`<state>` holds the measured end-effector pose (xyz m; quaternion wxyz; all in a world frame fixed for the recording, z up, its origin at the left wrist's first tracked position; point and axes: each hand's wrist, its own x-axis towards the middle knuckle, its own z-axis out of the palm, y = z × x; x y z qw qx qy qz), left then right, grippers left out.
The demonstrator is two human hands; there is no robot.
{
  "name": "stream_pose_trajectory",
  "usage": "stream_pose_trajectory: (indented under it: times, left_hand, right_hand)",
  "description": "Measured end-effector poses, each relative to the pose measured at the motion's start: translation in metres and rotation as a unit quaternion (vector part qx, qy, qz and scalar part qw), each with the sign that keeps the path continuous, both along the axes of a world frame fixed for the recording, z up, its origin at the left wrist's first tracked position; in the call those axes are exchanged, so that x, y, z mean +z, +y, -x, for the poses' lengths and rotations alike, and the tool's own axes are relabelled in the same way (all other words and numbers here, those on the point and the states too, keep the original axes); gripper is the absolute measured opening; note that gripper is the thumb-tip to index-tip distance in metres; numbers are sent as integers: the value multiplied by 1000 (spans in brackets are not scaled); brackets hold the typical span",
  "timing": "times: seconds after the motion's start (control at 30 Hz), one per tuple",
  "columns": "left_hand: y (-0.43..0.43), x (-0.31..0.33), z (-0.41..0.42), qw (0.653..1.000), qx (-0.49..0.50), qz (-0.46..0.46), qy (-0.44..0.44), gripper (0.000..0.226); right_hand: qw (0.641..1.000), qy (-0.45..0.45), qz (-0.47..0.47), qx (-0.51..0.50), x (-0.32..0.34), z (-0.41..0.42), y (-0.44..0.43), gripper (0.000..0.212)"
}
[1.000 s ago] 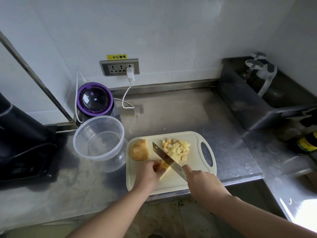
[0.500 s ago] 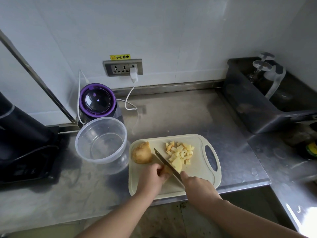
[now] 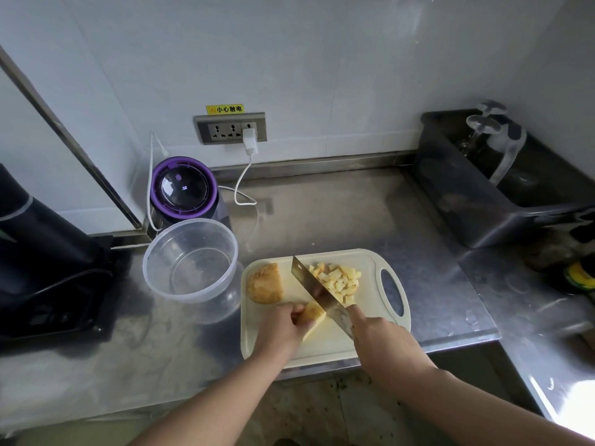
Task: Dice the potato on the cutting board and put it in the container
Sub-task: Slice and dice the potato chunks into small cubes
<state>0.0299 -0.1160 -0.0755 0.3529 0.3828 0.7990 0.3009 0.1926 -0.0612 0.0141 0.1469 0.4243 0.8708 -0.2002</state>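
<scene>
A pale cutting board (image 3: 325,352) lies at the steel counter's front edge. My left hand (image 3: 281,326) holds a potato piece (image 3: 314,317) down on it. My right hand (image 3: 383,339) grips a knife (image 3: 318,294), whose blade slants across the board right beside that piece. Behind the blade sits a pile of several potato dice (image 3: 339,280). A larger uncut potato chunk (image 3: 264,283) rests at the board's left end. The clear round container (image 3: 191,260) stands just left of the board, with nothing in it.
A purple-rimmed appliance (image 3: 183,189) with a white cable stands behind the container. A black machine (image 3: 42,262) fills the left side. A dark tub (image 3: 502,188) with glassware sits at the right, bottles (image 3: 579,275) beside it.
The knife blade has lifted and shifted against the piece under my left hand. A cut slice that lay by the blade is now among the dice.
</scene>
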Motion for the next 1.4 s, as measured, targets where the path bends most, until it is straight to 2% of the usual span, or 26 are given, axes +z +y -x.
stream_pose_trajectory:
  times: [0.23, 0.37, 0.93, 1.1, 1.2, 1.3, 1.4]
  left_hand:
    - [-2, -2, 1, 1000, 15, 8, -19, 31]
    - [-2, 0, 0, 1000, 6, 2, -1, 23]
    - [-4, 2, -3, 1000, 9, -16, 19, 17]
    - [-5, 3, -2, 1000, 5, -11, 18, 20]
    - [-3, 2, -2, 1000, 1, -6, 9, 19]
    - [-3, 1, -2, 999, 24, 5, -21, 31]
    - [-5, 0, -1, 1000, 27, 8, -7, 37]
  right_hand:
    - [1000, -10, 2, 11, -1, -1, -9, 58]
    - [1000, -21, 1, 19, -1, 0, -11, 58]
    - [996, -63, 38, 45, -28, 22, -1, 54]
    - [998, -46, 33, 32, -24, 20, -1, 50]
    - [999, -20, 21, 18, -16, 13, -2, 56]
    - [1000, -17, -6, 17, -7, 5, -1, 56]
    - [1000, -18, -15, 18, 0, 1, -2, 55]
